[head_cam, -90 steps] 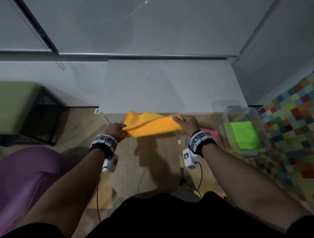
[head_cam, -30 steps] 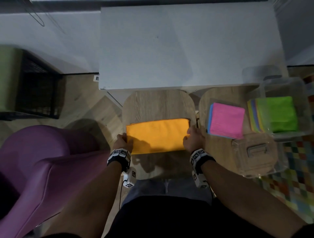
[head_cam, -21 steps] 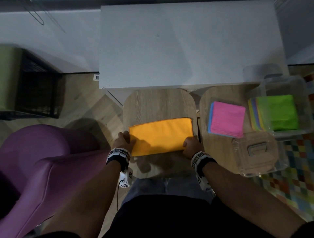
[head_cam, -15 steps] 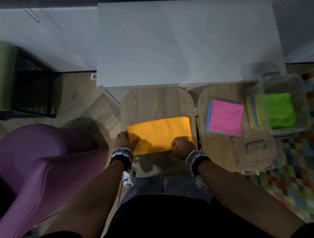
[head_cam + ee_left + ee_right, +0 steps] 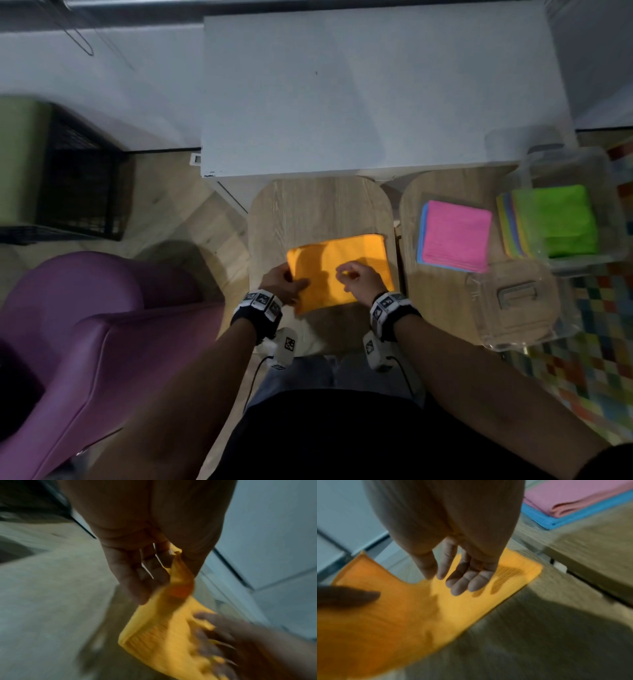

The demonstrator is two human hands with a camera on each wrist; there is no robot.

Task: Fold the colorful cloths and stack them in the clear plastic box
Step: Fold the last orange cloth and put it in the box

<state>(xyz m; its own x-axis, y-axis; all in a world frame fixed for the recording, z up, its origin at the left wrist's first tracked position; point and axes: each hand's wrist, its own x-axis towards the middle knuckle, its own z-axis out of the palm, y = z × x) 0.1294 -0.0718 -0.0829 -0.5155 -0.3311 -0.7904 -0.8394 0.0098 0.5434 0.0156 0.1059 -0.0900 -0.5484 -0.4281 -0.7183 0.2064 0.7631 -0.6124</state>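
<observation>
Orange cloth (image 5: 342, 270): lying folded into a long strip across the near half of the middle wooden stool (image 5: 318, 205), its right end reaching the stool's right edge; being lifted at its left end, judging from the raised, curling corner in the left wrist view.
Left hand (image 5: 282, 286): pinching the cloth's left end (image 5: 178, 577) between thumb and fingers, fingers curled round the fabric.
Right hand (image 5: 358, 279): hovering over the middle of the cloth, fingers (image 5: 462, 582) loosely bent and slightly apart, holding nothing; touching the fabric or not, impossible to tell.
Step in hand: probably folding the left end over toward the right to halve the strip into a square.
Already done: sitting in the clear plastic box (image 5: 582, 164) at the far right, a stack with a green cloth (image 5: 561, 219) on top and more colours showing at its left edge.
Still waiting: resting on the right-hand stool (image 5: 442, 291), a pink cloth (image 5: 455, 233) on top of a blue one (image 5: 539, 515), both looking folded but not yet boxed.
Box lid (image 5: 513, 301): lying on the near right corner of that stool, off the box.
Left to do: finishing the orange fold, then moving orange, pink and blue into the box.
</observation>
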